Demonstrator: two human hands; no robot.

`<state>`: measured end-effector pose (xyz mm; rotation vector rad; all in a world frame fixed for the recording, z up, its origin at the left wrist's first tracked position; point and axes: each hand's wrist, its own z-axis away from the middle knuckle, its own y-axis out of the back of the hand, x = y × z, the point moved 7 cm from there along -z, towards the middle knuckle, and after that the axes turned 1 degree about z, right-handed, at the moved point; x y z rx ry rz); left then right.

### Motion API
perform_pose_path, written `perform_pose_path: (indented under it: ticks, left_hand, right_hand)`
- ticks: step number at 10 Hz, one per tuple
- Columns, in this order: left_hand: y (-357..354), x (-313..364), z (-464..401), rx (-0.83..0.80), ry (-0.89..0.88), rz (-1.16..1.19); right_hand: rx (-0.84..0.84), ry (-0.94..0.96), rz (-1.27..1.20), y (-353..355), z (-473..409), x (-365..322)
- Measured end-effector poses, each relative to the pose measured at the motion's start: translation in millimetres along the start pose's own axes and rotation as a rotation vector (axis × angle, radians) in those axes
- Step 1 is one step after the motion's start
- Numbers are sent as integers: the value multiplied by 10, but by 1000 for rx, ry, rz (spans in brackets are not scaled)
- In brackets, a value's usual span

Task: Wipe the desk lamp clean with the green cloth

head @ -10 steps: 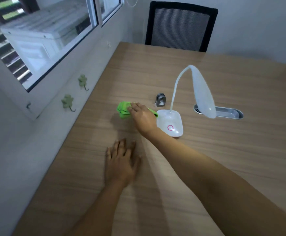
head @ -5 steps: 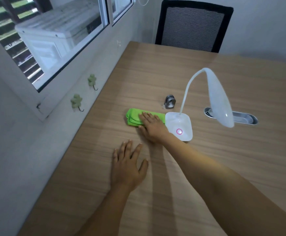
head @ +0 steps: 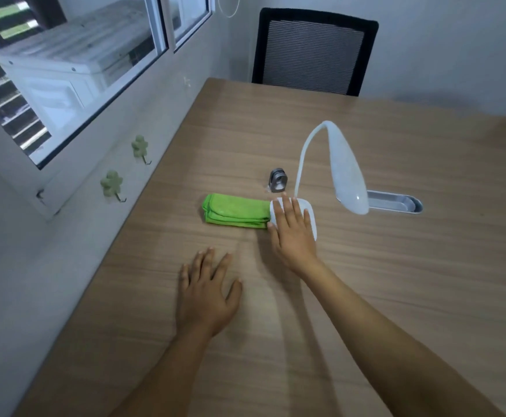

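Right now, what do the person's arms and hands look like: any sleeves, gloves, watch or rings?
Both arms are bare to the frame edge: no sleeves in view. The left hand and right hand wear no gloves, and no watch, band or rings show on the wrists or the visible fingers.

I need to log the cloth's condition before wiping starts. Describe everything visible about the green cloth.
The green cloth is bright lime, looks like soft microfibre, and is folded into a flat oblong stack with several layered edges showing along its near side. It lies flat on the wooden desk, its right end against the white lamp base. No hand holds it: the right hand rests open on the lamp base beside it, and the left hand lies flat on the desk nearer the person.
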<state>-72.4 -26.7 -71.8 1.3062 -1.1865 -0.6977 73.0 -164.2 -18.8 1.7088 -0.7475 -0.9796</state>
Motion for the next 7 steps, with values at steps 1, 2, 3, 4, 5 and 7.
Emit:
perform_pose_path:
  ticks: [1,2,3,4,5,7]
  left_hand:
    - [-2,-1,2,-10,7,-8]
    - [8,-2,8,-18,9,-10]
    - [5,5,4,-13,-1,-1]
    - [-1,9,-3,-28,6,0]
    - [-10,17,-3,-43,10,2]
    - [19,22,1,-40,1,-1]
  right_hand:
    - [-97,-110,31,-81,205,323]
    - [-158,-166,-11,-175,253,390]
    - [-147,-200,-19,-185,269,368]
    - [-138,-241,-20,-194,280,348]
    - [-133,-289,-23,-208,266,356]
    - [-46,-321,-73,-22,302,325]
